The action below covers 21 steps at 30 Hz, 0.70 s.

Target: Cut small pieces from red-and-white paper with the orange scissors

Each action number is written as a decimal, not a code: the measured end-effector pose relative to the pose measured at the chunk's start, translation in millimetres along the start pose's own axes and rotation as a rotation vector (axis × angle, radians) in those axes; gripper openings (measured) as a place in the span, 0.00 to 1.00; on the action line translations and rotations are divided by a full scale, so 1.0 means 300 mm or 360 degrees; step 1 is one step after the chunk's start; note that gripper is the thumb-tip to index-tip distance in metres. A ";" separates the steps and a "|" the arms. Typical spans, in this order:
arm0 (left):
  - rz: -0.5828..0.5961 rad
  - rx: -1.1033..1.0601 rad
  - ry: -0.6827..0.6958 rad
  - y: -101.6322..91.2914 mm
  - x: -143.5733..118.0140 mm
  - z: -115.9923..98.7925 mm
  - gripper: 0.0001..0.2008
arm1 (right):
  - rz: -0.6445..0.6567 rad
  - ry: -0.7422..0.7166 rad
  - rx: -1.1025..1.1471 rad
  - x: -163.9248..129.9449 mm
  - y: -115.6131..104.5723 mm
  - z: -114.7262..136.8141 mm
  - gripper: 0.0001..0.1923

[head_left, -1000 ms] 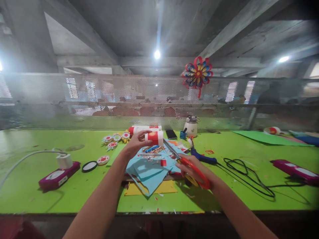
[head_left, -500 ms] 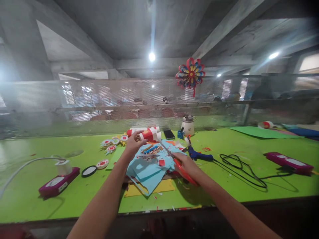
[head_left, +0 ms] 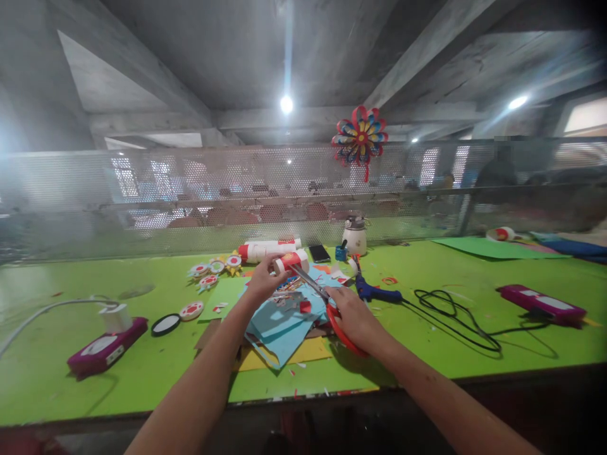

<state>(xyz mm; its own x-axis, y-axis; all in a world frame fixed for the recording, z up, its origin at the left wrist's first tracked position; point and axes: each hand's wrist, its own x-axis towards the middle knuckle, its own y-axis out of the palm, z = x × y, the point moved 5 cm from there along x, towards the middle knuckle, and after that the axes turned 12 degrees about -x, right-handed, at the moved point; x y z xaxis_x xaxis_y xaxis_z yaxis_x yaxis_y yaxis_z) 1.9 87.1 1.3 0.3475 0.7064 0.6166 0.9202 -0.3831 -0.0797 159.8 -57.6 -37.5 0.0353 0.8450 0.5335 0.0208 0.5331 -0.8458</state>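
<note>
Setting: a craft workshop in an industrial hall. Bare concrete beams and ceiling lamps overhead. A long green bench (head_left: 427,341) runs the full width, backed by a perforated mesh screen (head_left: 190,189); further work stations show blurred behind it. On the bench: cut paper (head_left: 279,322), paper rosettes (head_left: 215,268), glue bottles (head_left: 270,248), a glue gun (head_left: 377,292), power strips (head_left: 540,302), a black cord (head_left: 455,316). A finished paper flower (head_left: 359,136) hangs on the screen.
</note>
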 end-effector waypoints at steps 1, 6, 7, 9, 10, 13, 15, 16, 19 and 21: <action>0.0004 0.0003 -0.0005 0.008 -0.003 0.000 0.23 | -0.0001 -0.0004 -0.0024 -0.001 -0.002 0.001 0.16; 0.0035 -0.0013 -0.0056 0.017 -0.005 0.014 0.33 | 0.0008 -0.0013 -0.0141 -0.004 -0.014 -0.004 0.17; 0.0033 -0.0016 -0.0061 0.014 -0.004 0.018 0.34 | 0.0010 -0.0010 -0.0164 -0.004 -0.017 -0.005 0.17; 0.0016 -0.0018 -0.0051 0.009 -0.003 0.026 0.34 | 0.0014 -0.0005 -0.0208 -0.005 -0.022 -0.008 0.18; 0.0009 -0.0017 -0.0041 0.009 -0.003 0.030 0.32 | 0.0018 -0.0003 -0.0226 -0.005 -0.023 -0.008 0.18; 0.0008 -0.0026 -0.0014 0.016 -0.006 0.040 0.29 | 0.0038 -0.0001 -0.0259 -0.009 -0.024 -0.005 0.18; 0.0009 -0.0044 -0.0002 0.024 -0.008 0.048 0.28 | 0.0053 -0.0001 -0.0264 -0.011 -0.023 -0.004 0.19; 0.0003 -0.0052 0.0003 0.027 -0.009 0.051 0.27 | 0.0061 0.0000 -0.0263 -0.012 -0.023 -0.004 0.19; -0.0023 -0.0052 0.0006 0.032 -0.012 0.061 0.26 | 0.0081 -0.0003 -0.0253 -0.015 -0.022 -0.005 0.20; -0.0045 -0.0040 0.0002 0.033 -0.013 0.065 0.26 | 0.0089 -0.0008 -0.0240 -0.015 -0.021 -0.005 0.21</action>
<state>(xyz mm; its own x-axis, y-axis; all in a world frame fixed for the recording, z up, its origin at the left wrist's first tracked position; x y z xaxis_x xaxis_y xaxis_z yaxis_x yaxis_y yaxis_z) 13.2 92.1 -17.2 0.3213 0.7165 0.6192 0.9248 -0.3781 -0.0424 161.0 -64.8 -34.4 0.0354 0.8736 0.4854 0.1684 0.4735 -0.8645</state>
